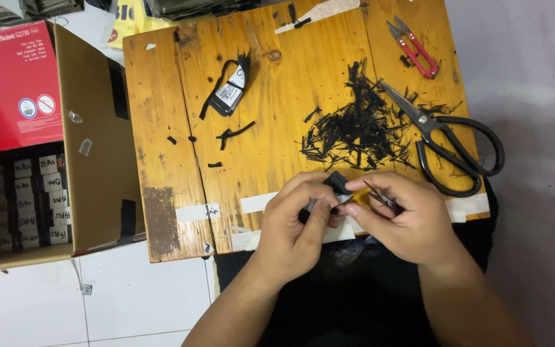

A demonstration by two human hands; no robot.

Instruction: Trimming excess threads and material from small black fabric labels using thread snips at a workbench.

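Small black part (336, 183), probably plastic, held over the near edge of the wooden worktop (162, 128); exact kind cannot be made out, since fingers cover most of it. Left hand (297, 218) closed around it from below and the side, thumb and forefinger pinching. Right hand (406, 215) closed on a thin dark tool (380, 196), possibly tweezers or a small cutter; its tip meets the part, but the contact point is hidden between the fingertips.

Head view, rest of scene:
- Heap of black offcuts (361, 125) on the worktop, just beyond the hands.
- Large black-handled scissors (448, 144) lie right of the heap, blades touching its edge.
- Small red snips (412, 48) near the far right corner, well apart from the hands.
- Black item with a white label (229, 93) lies left of centre, a few loose black strips near it.
- White tape strips (197, 212) along the near edge, partly hidden under the hands.
- Open cardboard box (91, 148) stands left of the worktop on the tiled floor; small labelled packs (30, 199) inside, lower rows in shadow.
- Red carton (11, 83) sits at the box, cut off by the picture's left edge.

Both forearms are cut off at the bottom edge.
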